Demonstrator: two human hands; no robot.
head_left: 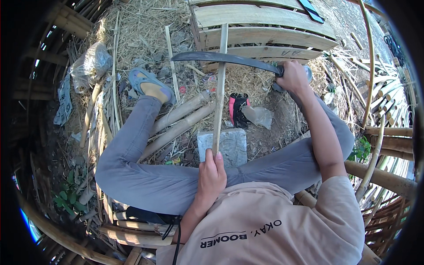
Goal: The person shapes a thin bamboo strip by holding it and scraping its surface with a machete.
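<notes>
My left hand [211,176] is wrapped round the near end of a long, narrow bamboo strip [219,101], which points away from me between my legs. Out to the right, my right hand [293,77] grips the dark handle of a machete [238,59]. Its long, curved blade reaches leftward and crosses the strip near its far end; whether the two touch, I cannot tell. Below the strip's near part lies a pale stone block [236,143] on the ground.
A slatted wooden platform [265,37] stands ahead, with a phone [311,11] on it. Bamboo poles [183,117] lie beside my left leg. A black and pink item [237,109] and a plastic bag [260,116] rest beyond the block. Cut bamboo [391,95] is piled at right.
</notes>
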